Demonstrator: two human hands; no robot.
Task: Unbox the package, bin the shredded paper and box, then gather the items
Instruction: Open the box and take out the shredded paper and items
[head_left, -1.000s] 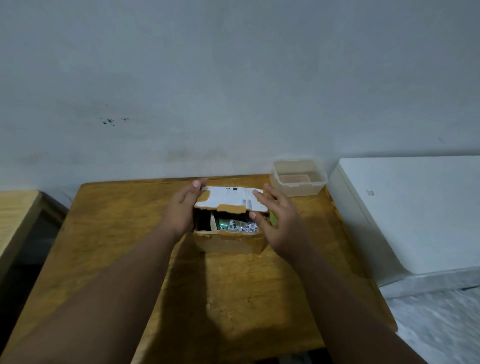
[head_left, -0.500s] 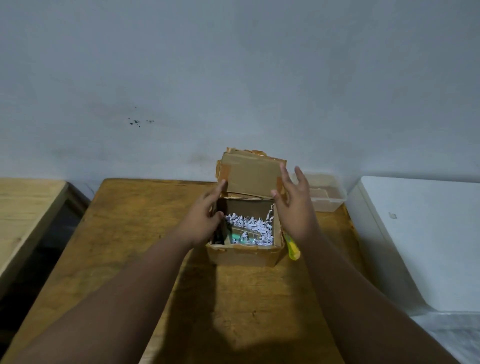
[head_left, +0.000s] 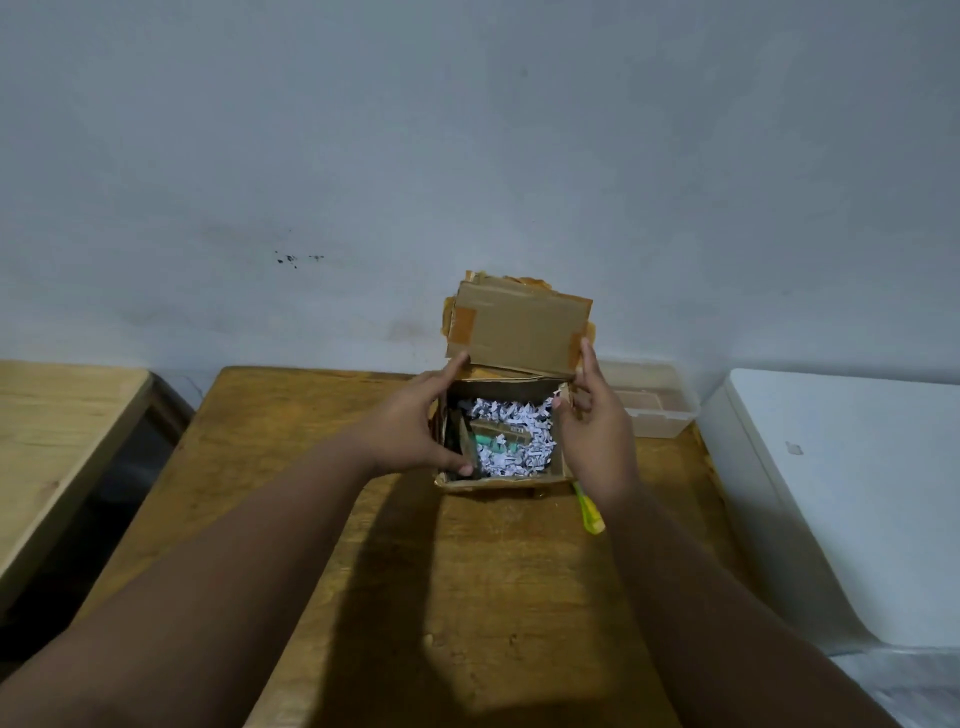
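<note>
A small cardboard box (head_left: 498, 480) stands on the wooden table (head_left: 467, 597), its lid (head_left: 519, 330) flipped up and back toward the wall. Inside lies white shredded paper (head_left: 511, 457) around a brown and green item (head_left: 501, 435) and a dark item at the left side. My left hand (head_left: 421, 421) grips the box's left wall, thumb at the near corner, fingertips at the lid's lower left edge. My right hand (head_left: 597, 431) rests against the right wall, fingers reaching up to the lid's lower right corner.
A yellow-green pen-like object (head_left: 589, 512) lies on the table just right of the box, under my right wrist. A clear plastic container (head_left: 652, 410) sits at the back right. A white appliance (head_left: 841, 493) stands to the right, another wooden table (head_left: 47, 441) to the left.
The lid, nearly flat over the box a second ago, has swung up and back to stand open. Both hands moved from the lid top to the box sides. The camera shifted.
</note>
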